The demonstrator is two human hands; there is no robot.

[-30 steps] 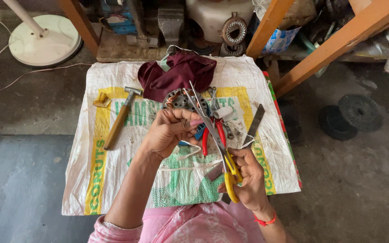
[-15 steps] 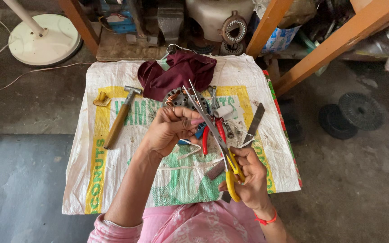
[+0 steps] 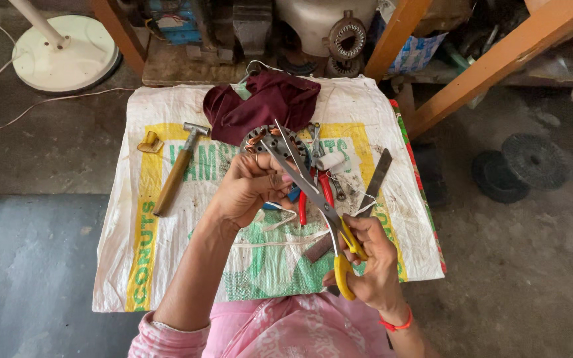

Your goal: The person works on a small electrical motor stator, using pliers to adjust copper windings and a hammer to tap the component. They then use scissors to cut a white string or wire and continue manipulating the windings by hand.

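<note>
Though half-hidden, scissors (image 3: 313,192) mid-grip.

On the printed woven sack (image 3: 167,265) spread over the floor, the copper-wound motor stator (image 3: 268,140) lies centrally. The wooden-handled hammer (image 3: 175,174) lies left of the stator, the crumpled maroon cloth (image 3: 263,101) behind it, the flat metal file (image 3: 374,178) right, and the red-handled pliers (image 3: 325,189) just before it.
</note>
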